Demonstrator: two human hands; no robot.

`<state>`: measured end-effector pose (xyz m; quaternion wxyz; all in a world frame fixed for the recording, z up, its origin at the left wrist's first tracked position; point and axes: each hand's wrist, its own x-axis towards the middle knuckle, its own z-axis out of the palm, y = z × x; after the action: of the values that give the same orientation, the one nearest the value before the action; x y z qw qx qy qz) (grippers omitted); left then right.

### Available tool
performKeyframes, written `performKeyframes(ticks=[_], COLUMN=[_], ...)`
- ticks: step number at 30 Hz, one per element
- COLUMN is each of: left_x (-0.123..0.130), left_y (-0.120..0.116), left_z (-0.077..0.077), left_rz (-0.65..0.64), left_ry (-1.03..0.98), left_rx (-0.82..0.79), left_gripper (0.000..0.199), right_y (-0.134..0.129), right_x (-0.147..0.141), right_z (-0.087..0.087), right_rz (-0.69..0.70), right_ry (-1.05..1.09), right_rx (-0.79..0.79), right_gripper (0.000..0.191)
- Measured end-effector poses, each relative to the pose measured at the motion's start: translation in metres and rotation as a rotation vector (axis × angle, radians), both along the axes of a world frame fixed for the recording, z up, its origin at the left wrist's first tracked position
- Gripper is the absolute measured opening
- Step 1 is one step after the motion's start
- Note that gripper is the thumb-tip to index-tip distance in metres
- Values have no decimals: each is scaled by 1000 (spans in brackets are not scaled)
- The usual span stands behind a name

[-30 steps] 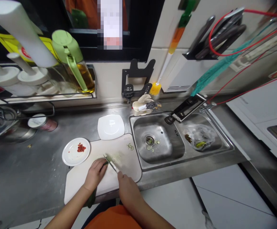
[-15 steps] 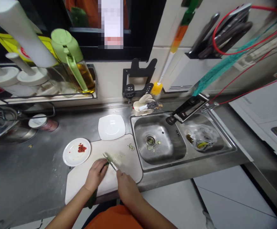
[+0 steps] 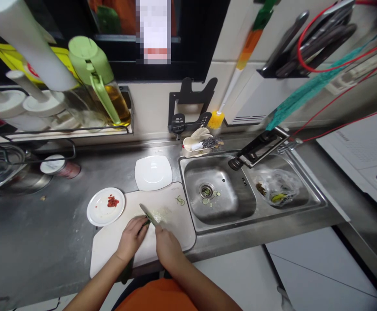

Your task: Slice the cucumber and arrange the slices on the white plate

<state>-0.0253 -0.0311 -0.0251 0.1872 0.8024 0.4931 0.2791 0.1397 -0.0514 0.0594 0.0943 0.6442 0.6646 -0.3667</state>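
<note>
On the white cutting board (image 3: 110, 242), my left hand (image 3: 132, 235) has its fingers wrapped round a dark green vegetable (image 3: 148, 219), of which little shows. My right hand (image 3: 167, 246) grips a knife (image 3: 148, 213); its blade lies against the vegetable beside my left fingertips and points to the upper left. Wet pale bits lie just right of the blade, and thin green strips (image 3: 180, 200) rest near the board's upper right corner. A round white plate (image 3: 93, 209) with chopped red pieces (image 3: 112, 201) stands at the board's upper left. Behind the board is a square white plate (image 3: 153, 172).
A steel sink (image 3: 221, 211) at the right holds green slices near its drain; its second basin holds a plastic bag (image 3: 279, 185). A black faucet (image 3: 253, 149) reaches over it. A jar (image 3: 60, 167), pots and a shelf with an oil bottle (image 3: 100, 82) are at the left.
The knife and my right hand have shifted slightly up and left, with the blade turned a little. The whole view has moved slightly. My left hand still holds the vegetable.
</note>
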Motion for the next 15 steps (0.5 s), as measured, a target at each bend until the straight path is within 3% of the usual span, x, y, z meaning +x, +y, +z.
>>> performKeyframes(ticks=[7, 15], left_x=[1, 0], left_y=[-1, -2], left_z=[-1, -2], left_rz=[18, 22], left_ry=[0, 8], left_rx=[6, 10], left_gripper=[21, 21], right_y=[0, -14], right_x=[5, 20], right_z=[-1, 16], right_rz=[-3, -29], right_ry=[2, -49], right_rx=[-9, -23], right_gripper=[41, 42])
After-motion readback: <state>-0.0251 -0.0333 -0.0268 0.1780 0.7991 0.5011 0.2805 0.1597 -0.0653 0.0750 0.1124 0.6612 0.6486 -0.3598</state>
